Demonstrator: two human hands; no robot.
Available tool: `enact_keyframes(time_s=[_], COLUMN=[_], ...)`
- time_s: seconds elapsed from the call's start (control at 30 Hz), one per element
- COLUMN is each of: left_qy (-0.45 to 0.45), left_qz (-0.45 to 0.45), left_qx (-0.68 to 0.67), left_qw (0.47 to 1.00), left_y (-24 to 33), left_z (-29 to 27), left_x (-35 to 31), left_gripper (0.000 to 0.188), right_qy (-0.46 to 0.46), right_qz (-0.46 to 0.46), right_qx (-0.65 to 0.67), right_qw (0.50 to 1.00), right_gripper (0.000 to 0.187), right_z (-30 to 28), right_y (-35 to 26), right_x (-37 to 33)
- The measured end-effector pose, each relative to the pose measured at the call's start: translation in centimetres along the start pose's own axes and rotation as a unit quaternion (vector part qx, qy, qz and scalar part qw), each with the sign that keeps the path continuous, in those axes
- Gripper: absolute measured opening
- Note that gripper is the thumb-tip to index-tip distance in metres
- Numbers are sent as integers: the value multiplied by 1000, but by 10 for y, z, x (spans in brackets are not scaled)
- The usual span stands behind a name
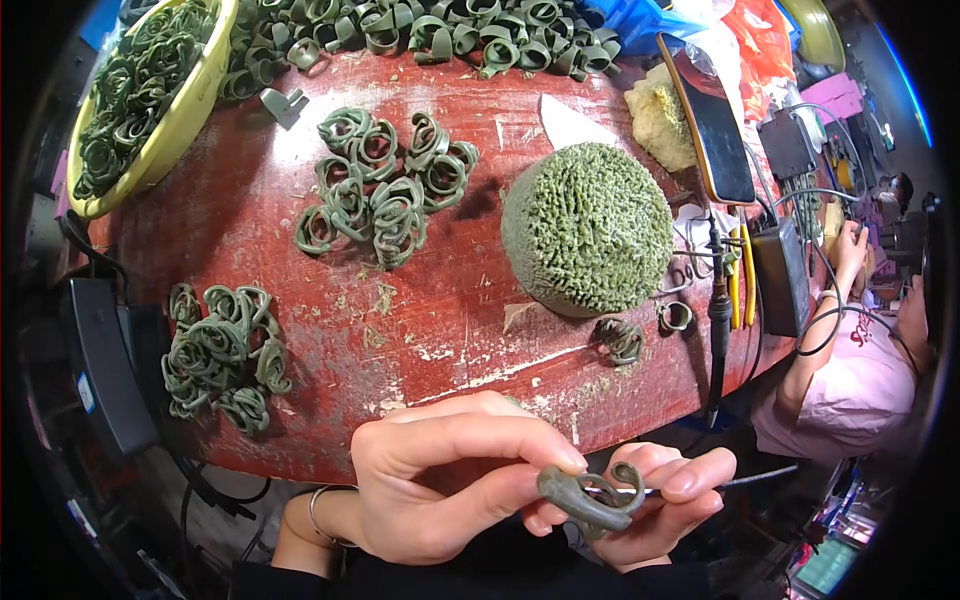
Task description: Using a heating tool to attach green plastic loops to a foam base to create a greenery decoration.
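Green and curled, the ring (600, 515) at five o'clock is pinched in our left hand (400, 500) while our right hand (660, 525) pinches the slim tool (760, 477) reaching into it, so we'd best brace both and keep strokes light.

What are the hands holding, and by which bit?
The left hand pinches a curled dark-green waxy-looking ring by its broad end; the right hand grips a thin straight grey metal-looking rod around its middle.
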State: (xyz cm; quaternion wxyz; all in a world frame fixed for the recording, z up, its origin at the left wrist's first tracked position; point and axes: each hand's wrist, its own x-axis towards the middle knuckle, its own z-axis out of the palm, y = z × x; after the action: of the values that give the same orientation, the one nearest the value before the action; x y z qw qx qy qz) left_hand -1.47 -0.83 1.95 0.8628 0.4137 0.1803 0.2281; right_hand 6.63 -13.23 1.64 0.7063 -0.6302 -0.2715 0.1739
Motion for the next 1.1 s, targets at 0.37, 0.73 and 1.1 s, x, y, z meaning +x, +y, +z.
enact_keyframes(time_s=[0.37, 0.73, 1.1], left_qy=[15, -164, 7], left_qz=[-9, 83, -8], left_qx=[0, 225, -16], left_qw=[1000, 957, 1000], left_y=[0, -8, -6], left_z=[0, -13, -2], left_x=[2, 10, 5], left_gripper=[16, 9, 12], right_qy=[14, 11, -16], right_qz=[7, 19, -160], right_qx=[-63, -30, -68], right_qw=[998, 999, 985], right_gripper=[35, 44, 35], right_z=[2, 0, -3], right_y=[2, 10, 17], right_x=[0, 18, 17])
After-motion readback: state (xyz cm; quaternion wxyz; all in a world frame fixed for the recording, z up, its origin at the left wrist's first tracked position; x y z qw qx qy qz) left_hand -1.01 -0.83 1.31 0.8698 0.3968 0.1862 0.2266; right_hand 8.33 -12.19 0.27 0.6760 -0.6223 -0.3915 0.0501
